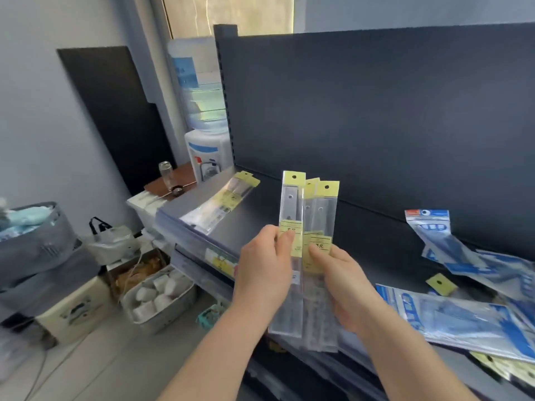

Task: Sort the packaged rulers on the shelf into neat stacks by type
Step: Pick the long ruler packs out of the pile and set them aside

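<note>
Yellow-tagged bunch: several clear ruler packs (318, 209) with yellow header cards, upright and fanned, held in the air over the front of the shelf (362, 233).
Left grip: the left hand (263, 273) pinches the leftmost pack of the bunch, with the thumb on its yellow mid-label and the fingers behind. That pack stands a little higher than its neighbours.
Right grip: the right hand (344, 287) holds the remaining packs, with the thumb pressed on the front label. The fingers are hidden behind.
Packs versus grip: both hands hold at about mid-length. The headers rise well above the thumbs and the lower ends run down past the palms.
Yellow stack (220, 201): left of the bunch and beyond it, lying flat on the shelf's end. It is the same type, by the look of the headers.
Blue heap (463, 311): right of the bunch, loose and overlapping at odd angles. One stray yellow header (441, 283) pokes out of it, and more yellow packs (498, 366) lie at its near edge.
Step in hand: probably gathering one type and squaring it up. The sort looks about mid-way.
Next move: likely calls for closing the fan, levelling the headers, then carrying the bunch left onto the yellow stack, edges matched. The slick sleeves may slide apart if the hold loosens.
</note>
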